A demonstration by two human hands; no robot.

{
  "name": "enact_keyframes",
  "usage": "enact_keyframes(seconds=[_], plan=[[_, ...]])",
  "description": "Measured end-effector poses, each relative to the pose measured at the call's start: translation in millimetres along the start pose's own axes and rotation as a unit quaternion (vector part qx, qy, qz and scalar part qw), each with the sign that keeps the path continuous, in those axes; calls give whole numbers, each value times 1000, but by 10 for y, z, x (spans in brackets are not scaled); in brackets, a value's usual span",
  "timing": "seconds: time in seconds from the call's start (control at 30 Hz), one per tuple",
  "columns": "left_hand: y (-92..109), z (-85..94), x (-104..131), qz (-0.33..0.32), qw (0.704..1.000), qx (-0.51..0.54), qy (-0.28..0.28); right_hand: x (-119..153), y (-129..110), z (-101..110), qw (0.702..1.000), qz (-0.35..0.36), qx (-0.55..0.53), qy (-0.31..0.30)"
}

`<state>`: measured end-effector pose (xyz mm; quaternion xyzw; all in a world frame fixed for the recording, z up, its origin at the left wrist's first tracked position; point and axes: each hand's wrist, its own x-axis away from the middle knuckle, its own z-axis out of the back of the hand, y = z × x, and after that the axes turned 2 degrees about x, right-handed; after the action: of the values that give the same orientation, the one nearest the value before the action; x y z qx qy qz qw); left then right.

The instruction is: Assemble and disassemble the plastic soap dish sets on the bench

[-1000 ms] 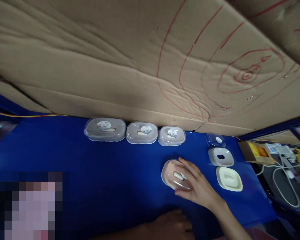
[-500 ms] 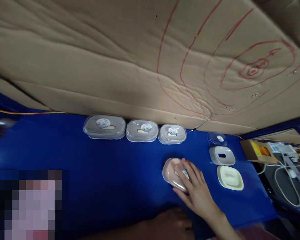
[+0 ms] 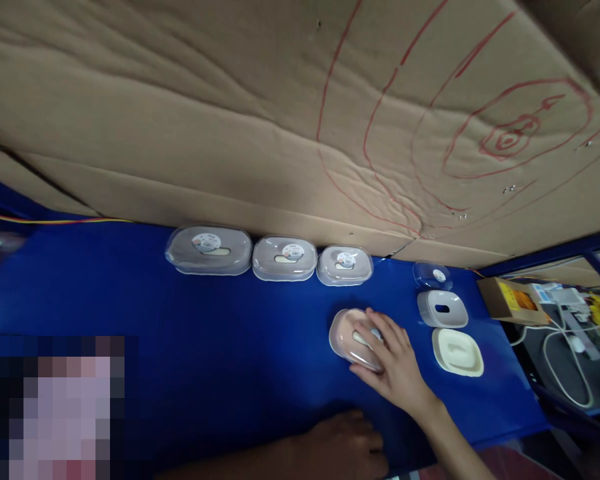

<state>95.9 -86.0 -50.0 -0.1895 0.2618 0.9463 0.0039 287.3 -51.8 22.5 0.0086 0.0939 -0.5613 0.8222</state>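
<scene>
A pink oval plastic box (image 3: pixel 349 337) with a clear lid and a round label lies on the blue table. My right hand (image 3: pixel 387 350) grips it from the right, its thumb along the near side and its fingers over the lid. Below, in shadow near the bottom edge, my left hand (image 3: pixel 343 443) has its fingers curled in, and I see nothing in it. To the right are a clear lid (image 3: pixel 423 276), a white oval piece with a slot (image 3: pixel 455 310) and a cream oval tray (image 3: pixel 457 363).
Along the cardboard wall (image 3: pixel 180 133) stand a large lidded box (image 3: pixel 185 253), a medium one (image 3: pixel 265 268) and a small one (image 3: pixel 357 272). A cardboard box (image 3: pixel 495 300) and white cables (image 3: pixel 550 373) are beyond the table's right end. A pixelated patch covers the lower left.
The pink box has shifted slightly right and up in the view, with my right hand still on it. My left hand has barely moved. The camera has tilted a little.
</scene>
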Motion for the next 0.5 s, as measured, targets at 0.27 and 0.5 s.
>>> enact_keyframes(seconds=[0.27,0.5], plan=[[-6,4,15,6,1000,17,-11,-1,475,54,998,-58,-39,4],[-33,-27,11,-5,1000,7,-10,-191,1280,99,993,-119,10,16]])
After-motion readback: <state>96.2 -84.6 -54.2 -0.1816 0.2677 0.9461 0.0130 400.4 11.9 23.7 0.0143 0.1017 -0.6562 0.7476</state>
